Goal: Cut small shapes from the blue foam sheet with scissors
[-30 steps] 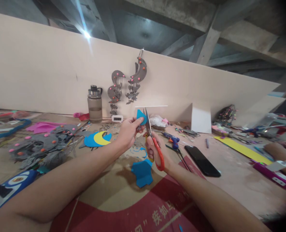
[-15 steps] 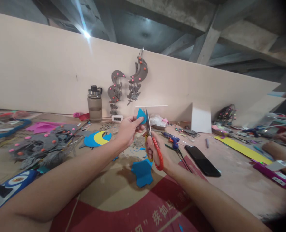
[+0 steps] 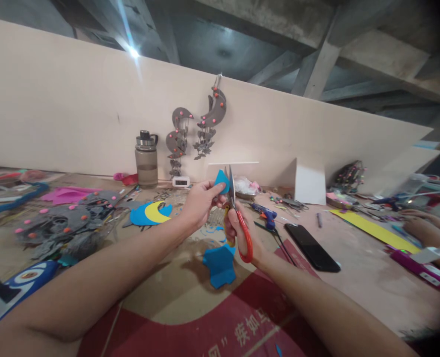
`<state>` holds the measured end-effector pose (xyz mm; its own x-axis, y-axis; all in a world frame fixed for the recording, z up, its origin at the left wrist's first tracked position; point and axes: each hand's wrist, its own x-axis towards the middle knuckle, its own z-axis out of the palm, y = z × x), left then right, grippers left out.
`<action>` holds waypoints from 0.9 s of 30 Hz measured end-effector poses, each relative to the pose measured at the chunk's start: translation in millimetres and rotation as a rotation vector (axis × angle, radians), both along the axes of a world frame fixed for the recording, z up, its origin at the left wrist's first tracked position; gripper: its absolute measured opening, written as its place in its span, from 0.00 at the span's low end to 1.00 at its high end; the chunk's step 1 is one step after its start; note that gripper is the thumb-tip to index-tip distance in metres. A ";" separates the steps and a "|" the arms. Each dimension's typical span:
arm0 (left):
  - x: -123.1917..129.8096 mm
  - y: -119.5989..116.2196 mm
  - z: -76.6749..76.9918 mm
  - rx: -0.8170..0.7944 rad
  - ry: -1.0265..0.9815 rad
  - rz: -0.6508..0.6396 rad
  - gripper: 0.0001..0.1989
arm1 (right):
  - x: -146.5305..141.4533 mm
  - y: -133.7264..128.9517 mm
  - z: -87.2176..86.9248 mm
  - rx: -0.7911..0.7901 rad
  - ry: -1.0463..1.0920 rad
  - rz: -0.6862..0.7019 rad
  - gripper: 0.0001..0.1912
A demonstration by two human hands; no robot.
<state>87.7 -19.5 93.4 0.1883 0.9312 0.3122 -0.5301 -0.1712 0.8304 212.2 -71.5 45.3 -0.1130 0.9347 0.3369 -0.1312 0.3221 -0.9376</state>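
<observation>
Between the thumb and fingers of my left hand is a small piece of blue felt, held upright. My right hand is closed around the handles of a pair of scissors, one handle red and one yellow. The scissor blades point up, slightly apart, just right of the blue piece's edge. Under my hands lies a larger blue felt cutout on the cardboard, with thin blue scraps behind it. Left of my wrist rests a yellow crescent on a blue shape.
A black phone and a blue glue gun lie to the right. Grey felt pieces with pink dots are at left. A water bottle stands by the board. Another person's hand is at far right.
My left hand and the blue piece have shifted slightly right, and the piece is tilted differently. The scissor blades have moved slightly right too. The other person's hands have moved at the far right.
</observation>
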 end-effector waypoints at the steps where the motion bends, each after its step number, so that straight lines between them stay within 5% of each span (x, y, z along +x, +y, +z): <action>1: -0.1 0.3 0.2 0.006 0.002 0.002 0.07 | 0.1 -0.1 0.1 -0.007 0.005 0.006 0.20; 27: -2.2 5.1 3.8 0.008 -0.034 0.068 0.09 | 1.2 -0.6 2.6 -0.005 -0.095 -0.011 0.22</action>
<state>85.5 -14.4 97.3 0.1136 0.9389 0.3250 -0.5448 -0.2147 0.8106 213.3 -72.1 47.8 -0.1336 0.9378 0.3204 -0.0378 0.3182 -0.9473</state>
